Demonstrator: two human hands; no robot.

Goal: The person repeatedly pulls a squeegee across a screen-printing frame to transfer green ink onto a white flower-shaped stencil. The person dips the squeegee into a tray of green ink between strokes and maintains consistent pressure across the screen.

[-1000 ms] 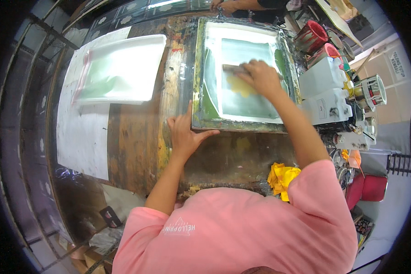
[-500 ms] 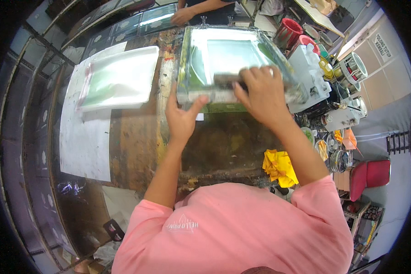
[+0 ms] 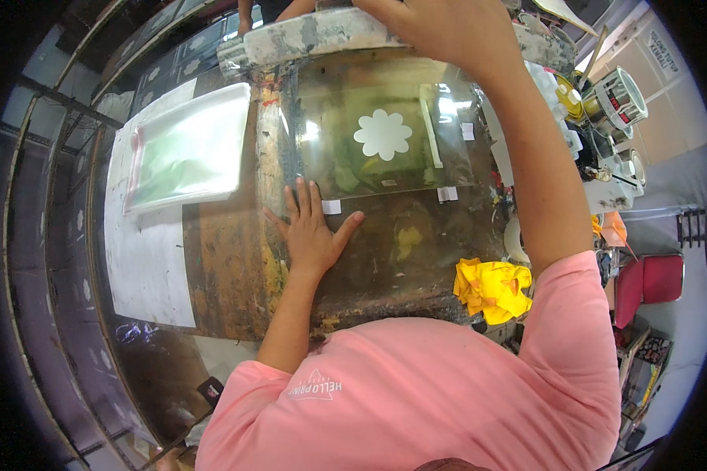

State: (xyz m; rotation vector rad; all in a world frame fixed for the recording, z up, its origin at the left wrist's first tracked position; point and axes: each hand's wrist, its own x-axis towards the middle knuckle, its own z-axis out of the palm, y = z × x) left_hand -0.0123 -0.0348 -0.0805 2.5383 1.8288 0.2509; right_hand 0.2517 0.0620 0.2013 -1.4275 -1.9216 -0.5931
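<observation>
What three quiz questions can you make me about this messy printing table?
1. True or false: the white flower shape lies under a clear sheet.
2. Which hand lies flat on the table? A) left hand B) right hand
3. What colour is the crumpled rag at the table's near edge?

Key: 1 true; 2 A; 3 yellow. The right hand has its grip on the raised frame.

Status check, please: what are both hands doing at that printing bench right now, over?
Left hand flat on stained bench beside clear sheet. Right hand grips raised screen frame. White flower print exposed. Nothing obstructing.
</observation>
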